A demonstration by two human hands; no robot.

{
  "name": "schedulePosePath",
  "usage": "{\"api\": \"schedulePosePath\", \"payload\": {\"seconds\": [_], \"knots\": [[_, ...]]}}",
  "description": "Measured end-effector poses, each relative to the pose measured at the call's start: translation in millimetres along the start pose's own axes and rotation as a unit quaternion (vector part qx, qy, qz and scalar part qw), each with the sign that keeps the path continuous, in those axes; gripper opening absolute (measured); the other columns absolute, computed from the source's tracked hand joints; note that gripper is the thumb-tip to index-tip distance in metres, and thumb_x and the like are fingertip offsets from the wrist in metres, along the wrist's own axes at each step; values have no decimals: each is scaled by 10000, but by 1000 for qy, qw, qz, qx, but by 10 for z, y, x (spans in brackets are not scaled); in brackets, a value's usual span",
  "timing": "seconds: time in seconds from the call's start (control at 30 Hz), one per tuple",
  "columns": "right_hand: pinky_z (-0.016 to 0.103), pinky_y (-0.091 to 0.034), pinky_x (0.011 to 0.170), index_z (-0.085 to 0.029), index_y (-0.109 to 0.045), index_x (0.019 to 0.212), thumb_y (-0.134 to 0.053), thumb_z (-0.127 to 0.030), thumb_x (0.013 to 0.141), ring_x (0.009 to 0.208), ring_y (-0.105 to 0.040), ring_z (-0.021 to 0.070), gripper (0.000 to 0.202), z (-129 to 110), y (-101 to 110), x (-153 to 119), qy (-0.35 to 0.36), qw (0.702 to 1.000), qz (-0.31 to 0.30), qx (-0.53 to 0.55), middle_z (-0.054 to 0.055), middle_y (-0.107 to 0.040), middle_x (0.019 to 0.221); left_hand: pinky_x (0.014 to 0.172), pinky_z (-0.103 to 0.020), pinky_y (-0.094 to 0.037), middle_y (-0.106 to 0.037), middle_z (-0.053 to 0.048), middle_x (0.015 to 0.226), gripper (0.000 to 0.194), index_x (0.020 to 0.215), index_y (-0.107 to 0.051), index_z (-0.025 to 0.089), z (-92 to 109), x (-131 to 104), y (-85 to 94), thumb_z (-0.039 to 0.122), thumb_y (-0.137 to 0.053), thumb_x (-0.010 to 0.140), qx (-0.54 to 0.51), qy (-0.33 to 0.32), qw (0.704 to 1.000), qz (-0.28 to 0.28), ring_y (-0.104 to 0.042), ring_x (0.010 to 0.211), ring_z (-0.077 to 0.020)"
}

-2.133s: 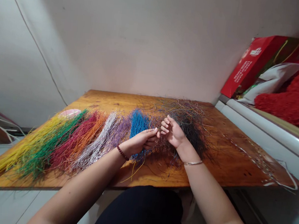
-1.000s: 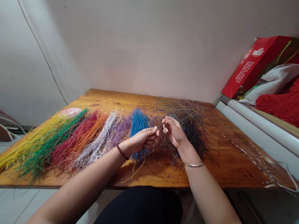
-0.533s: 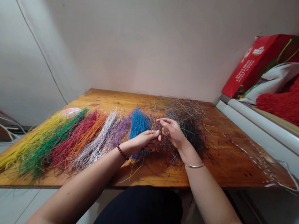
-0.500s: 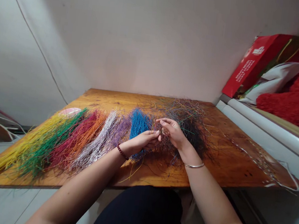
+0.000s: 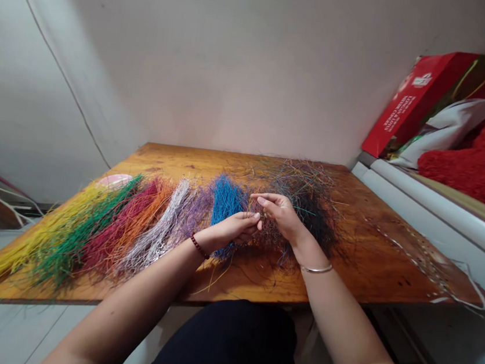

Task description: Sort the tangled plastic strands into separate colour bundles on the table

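The fingers of the left hand are closing together, thumb against forefinger, though whether they are gripping a fine strand is too small to tell. The right hand is hovering just beside them, its forefinger and thumb reaching toward the left; I cannot tell whether those tips are meeting or holding anything. A thin yellowish strand is showing between the hands.

Both hands are working above the wooden table, between two masses of strands — the blue bundle is lying by the left hand, and the dark tangled pile is spreading behind and beside the right. Farther left, the purple bundle, white bundle, orange bundle, red bundle, green bundle and yellow bundle are lying in a slanting row, their edges mingling. A pink round item is resting near the far ends of the yellow and green ones. A red box is leaning beyond the table's right side.
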State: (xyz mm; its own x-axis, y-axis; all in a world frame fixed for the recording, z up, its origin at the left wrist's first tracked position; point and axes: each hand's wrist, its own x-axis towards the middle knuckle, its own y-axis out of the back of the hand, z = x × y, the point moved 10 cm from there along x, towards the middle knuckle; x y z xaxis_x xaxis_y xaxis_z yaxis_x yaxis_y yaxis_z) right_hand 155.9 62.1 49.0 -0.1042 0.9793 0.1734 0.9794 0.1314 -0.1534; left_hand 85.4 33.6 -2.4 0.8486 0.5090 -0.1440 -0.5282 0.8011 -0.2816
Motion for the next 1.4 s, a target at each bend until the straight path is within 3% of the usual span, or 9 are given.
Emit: {"api": "schedulePosePath", "payload": {"seconds": [0.37,0.5,0.7,0.8,0.93,1.1,1.4], "knots": [[244,-450,484,-162,-720,1022,-698,-419,762,507,-580,120,366,-22,-98,-26,-1,997,-49,-55,0,-634,625,409,-220,-62,-219,84,562,380,852,-528,165,-61,4,37,543,-559,855,32,23,999,10,-147,449,-54],[231,-421,429,-157,-681,911,-703,-432,750,447,-554,111,319,3,-142,-34,-14,997,-63,-48,-23,-602,586,408,-223,-52,-216,86,559,384,850,-530,164,-73,3,32,546,-576,845,27,28,999,6,-137,450,-53],[180,-256,364,-168,-590,777,-694,-450,764,367,-310,46,300,-12,-86,11,5,999,-38,-17,-100,-380,456,407,-225,-40,-214,87,562,376,848,-522,175,-61,0,35,547,-575,845,8,21,1000,9,-130,439,-50],[181,-215,374,-176,-548,740,-655,-495,789,382,-246,48,340,-7,-58,31,7,999,-31,-12,-99,-354,444,406,-224,-35,-215,88,561,376,852,-521,176,-40,-3,23,547,-582,843,-3,12,1000,4,-129,436,-49],[197,-228,377,-192,-465,669,-614,-559,803,386,-261,55,417,42,-51,39,-8,999,-34,-13,-72,-421,492,411,-218,-32,-220,90,554,391,848,-519,173,-14,-8,8,557,-595,830,-12,7,1000,-1,-130,435,-46],[223,-323,414,-209,-396,594,-579,-587,827,404,-275,72,481,48,-59,43,6,999,-45,0,-62,-386,497,415,-212,-38,-227,91,552,388,843,-515,171,5,-7,-2,551,-597,831,-12,4,1000,3,-134,434,-45],[217,-263,440,-194,-502,724,-587,-528,840,497,-380,82,364,-4,1,41,20,999,-12,34,-19,-487,686,408,-212,-36,-249,86,573,383,845,-510,170,39,-4,5,542,-603,831,-18,-10,1000,11,-133,441,-43]]}}
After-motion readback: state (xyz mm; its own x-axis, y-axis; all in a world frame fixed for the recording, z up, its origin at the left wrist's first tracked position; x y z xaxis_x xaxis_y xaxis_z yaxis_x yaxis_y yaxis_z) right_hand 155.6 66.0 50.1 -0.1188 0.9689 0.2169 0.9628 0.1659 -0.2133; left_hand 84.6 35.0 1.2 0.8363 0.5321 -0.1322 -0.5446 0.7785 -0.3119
